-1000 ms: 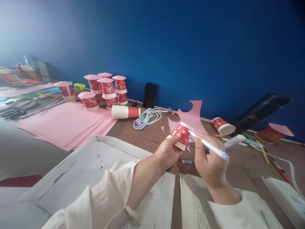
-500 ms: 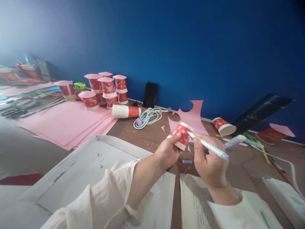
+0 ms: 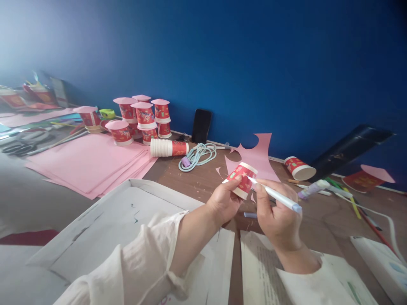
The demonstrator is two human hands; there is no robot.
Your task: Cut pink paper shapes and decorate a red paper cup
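Note:
Tilted in my left hand [image 3: 225, 199] is a red paper cup [image 3: 241, 181] with a white rim, its wall printed with a star and small patterns. The thumb presses on the printed side; the other fingers are mostly hidden behind. My right hand [image 3: 280, 212] grips a white marker [image 3: 281, 197] with a pale blue end. Its tip touches or nearly touches the cup's wall beside the star. A light blue marker cap [image 3: 250, 215] lies on the brown table below the cup. Behind the cup is a pink sheet with round cutouts [image 3: 254, 154].
Several red cups with pink paper tops [image 3: 144, 116] stand stacked at left, by pink sheets [image 3: 85, 163] and a lying cup stack [image 3: 168, 148]. A light blue cord [image 3: 199, 157], a phone [image 3: 201, 126], a tipped cup [image 3: 299, 168] and a glue stick [image 3: 313, 189] lie around.
The marker and my right hand have shifted slightly left, bringing the tip from the cup's right edge closer to the star. My left hand still holds the cup in nearly the same place.

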